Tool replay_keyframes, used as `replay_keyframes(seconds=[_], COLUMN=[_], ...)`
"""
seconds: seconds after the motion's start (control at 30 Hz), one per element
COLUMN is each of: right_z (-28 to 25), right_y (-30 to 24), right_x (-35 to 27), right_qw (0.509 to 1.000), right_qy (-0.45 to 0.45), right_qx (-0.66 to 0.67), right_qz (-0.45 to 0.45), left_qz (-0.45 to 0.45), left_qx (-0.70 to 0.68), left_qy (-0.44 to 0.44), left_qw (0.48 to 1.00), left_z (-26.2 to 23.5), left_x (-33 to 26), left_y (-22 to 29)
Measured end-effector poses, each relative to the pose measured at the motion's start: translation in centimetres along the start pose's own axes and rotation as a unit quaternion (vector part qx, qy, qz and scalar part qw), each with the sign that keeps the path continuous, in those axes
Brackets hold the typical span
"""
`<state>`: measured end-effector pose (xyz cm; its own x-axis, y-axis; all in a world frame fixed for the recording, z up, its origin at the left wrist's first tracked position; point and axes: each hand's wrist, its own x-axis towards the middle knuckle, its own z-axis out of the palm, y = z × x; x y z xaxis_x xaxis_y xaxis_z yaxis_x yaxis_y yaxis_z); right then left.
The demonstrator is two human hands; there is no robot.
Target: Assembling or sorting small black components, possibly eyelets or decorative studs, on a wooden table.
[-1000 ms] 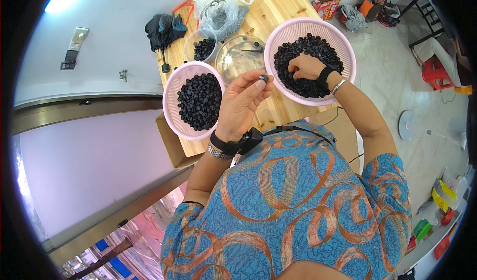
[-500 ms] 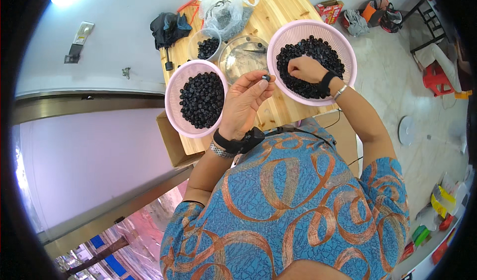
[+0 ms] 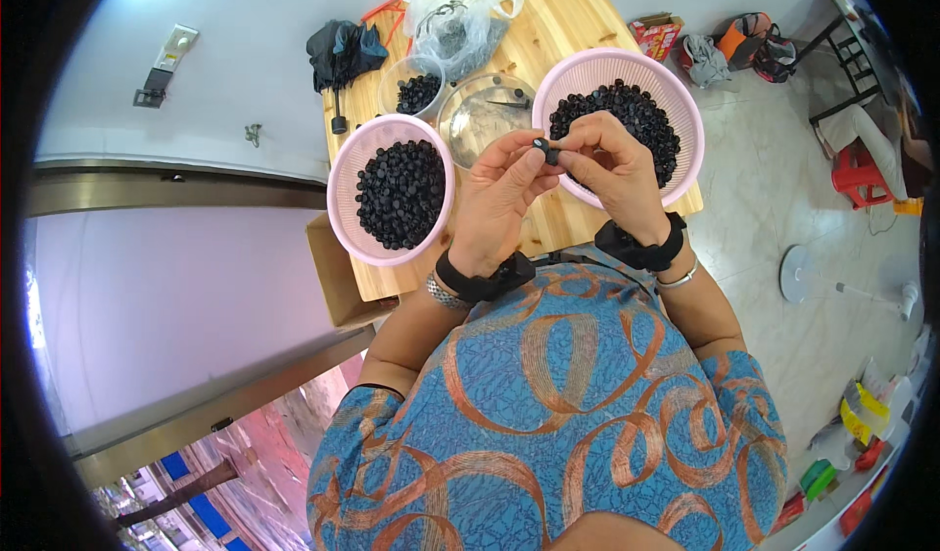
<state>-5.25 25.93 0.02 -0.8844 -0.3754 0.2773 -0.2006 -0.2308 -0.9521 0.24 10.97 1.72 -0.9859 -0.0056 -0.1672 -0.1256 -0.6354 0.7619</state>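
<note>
My left hand [image 3: 497, 199] pinches a small round black knob [image 3: 540, 145] between thumb and forefinger. A light mark shows on its end. Against it, the fingertips of my right hand [image 3: 619, 174] press a second small black piece [image 3: 552, 157]; where the two meet is partly hidden by fingers. Both hands are closed and held above the table's front edge. To the left stands a pink basket [image 3: 338, 220] full of small black pieces [image 3: 399, 194]. Behind my right hand is a larger pink basket [image 3: 609, 60], also holding many black pieces [image 3: 634, 111].
A clear tub [image 3: 439, 73] of black pieces and a round transparent lid [image 3: 470, 130] are on the wooden table [image 3: 573, 8]. Clear plastic bags [image 3: 460, 32] and a folded dark umbrella [image 3: 343, 57] lie behind. Below the left edge is a cardboard box [image 3: 338, 282].
My right hand has come out of the right basket and met my left hand, bringing a small black piece to the knob. The view has shifted slightly.
</note>
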Motion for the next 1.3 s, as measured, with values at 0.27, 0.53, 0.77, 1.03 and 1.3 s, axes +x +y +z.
replay_keyframes(seconds=[0.27,0.53,0.77,1.03,1.3], right_z=[0.8,1.0,1.6,2.2,2.4], right_y=[-1.1,-2.1,-2.1,-2.0,-1.8], right_x=[-1.0,-0.8,-0.7,-0.9,-0.3], right_qw=[0.999,0.982,0.971,0.978,0.958], right_qy=[0.026,0.015,-0.011,0.024,0.013], right_qx=[-0.022,0.144,0.200,0.168,0.233], right_qz=[-0.032,0.120,0.134,0.121,0.165], left_qz=[0.038,0.045,0.074,0.050,0.056], left_qx=[0.038,0.104,0.129,0.139,0.135], left_qy=[-0.021,-0.062,-0.061,-0.041,-0.037], left_qw=[0.998,0.992,0.987,0.988,0.989], left_z=[0.3,0.8,0.7,0.5,-0.1], left_x=[-0.1,-0.9,-1.0,-0.8,-0.5], left_y=[-0.3,0.5,0.5,0.8,1.3])
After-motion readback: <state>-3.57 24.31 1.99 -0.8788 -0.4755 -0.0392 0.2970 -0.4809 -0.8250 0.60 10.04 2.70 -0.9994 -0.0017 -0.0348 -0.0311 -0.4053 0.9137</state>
